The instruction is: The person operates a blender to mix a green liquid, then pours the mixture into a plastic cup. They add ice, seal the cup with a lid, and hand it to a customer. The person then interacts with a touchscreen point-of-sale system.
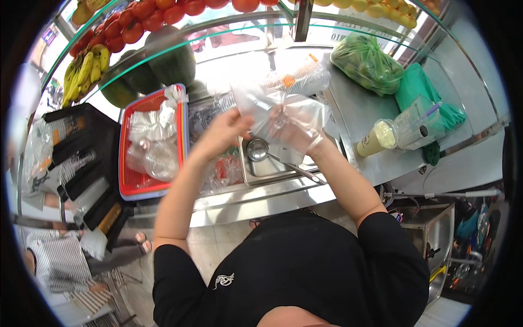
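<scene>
My right hand (292, 124) is inside or behind a clear plastic bag (308, 110) whose film covers the fingers and reaches the wrist. Just left of the bag is my left hand (231, 133), slightly blurred, fingers apart; whether it touches the film is unclear. Below both hands a steel ladle (258, 150) rests in a metal pan (261, 173), its handle over the front edge. A lidded cup (369, 143) with a pale drink stands on the counter to the right, beside a clear blender jug (421, 126).
A red basket (122, 163) with plastic bags and clear lids stands left, beside a black cup holder (98, 143). Wrapped cup stacks (300, 77) lie behind my hands. Watermelons (169, 61), bananas (83, 73) and a glass shelf (245, 29) surround the back. A seated person (61, 257) is at lower left.
</scene>
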